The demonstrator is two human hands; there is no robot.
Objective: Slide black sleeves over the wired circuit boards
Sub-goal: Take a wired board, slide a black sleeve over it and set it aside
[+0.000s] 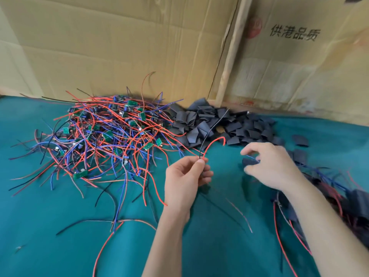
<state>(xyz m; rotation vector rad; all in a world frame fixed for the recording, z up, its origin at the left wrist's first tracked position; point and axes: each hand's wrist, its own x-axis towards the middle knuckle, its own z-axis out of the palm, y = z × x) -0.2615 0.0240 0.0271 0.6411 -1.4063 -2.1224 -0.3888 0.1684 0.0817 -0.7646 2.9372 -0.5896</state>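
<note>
Green cloth (60, 226) covers your table, and brown cardboard (119, 47) stands behind it; now look at what you hold. Your left hand (185, 178) pinches a red wire (214, 141) and a thin black wire (213, 124) between thumb and finger; they bend up in soft loops, so they are light and floppy; the board at their end is hidden, so you cannot see it. Your right hand (269, 166) curls its fingers round a black sleeve (249, 161) just beside the left hand; the sleeve looks flat, soft and easy to squash, so hold it by its edges and keep the mouth open. Gather both wires close to the tips, or they will spread and miss the hole.

Behind your hands sits the sleeve pile (219, 124); to its left lies the big tangle of wired boards (103, 132), with little green boards that could snag, so pull gently. Near your right arm rests a heap of sleeved boards (355, 206), which look done.
</note>
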